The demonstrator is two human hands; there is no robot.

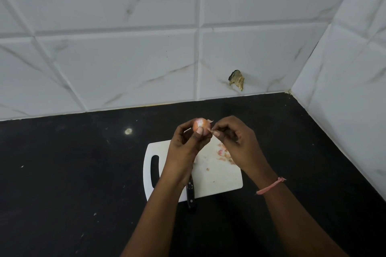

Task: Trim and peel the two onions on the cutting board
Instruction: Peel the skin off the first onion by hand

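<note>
Closest to the person, two bare arms reach forward over a black counter [62, 183]. The right arm wears a thin pink band [271, 186] at the wrist.

Under the left arm lies a knife [190, 192] with a dark handle. Its handle sticks out past the near edge of a white cutting board [219, 179], and the blade end is hidden under the arm. The board has a long hole for a handle, to the left of the left wrist. Small bits of onion peel [224, 155] lie on the board, just below the right hand.

Above the board, the left hand [188, 142] holds up a small onion [201, 125]. Its fingers curl round the back of the onion and the thumb presses on the front. The onion looks pale pink and orange (some skin is still on it). The right hand [234, 135] is just to the right of the onion. Its thumb and fingertips pinch a little strip of onion skin [210, 130] at the onion's side. The two hands nearly touch there.

Only one onion can be seen.

Farther off, past the hands, the counter meets a wall of white tiles [125, 58] with thin grey lines. A brown, broken spot [237, 79] marks the wall above the right hand.
</note>
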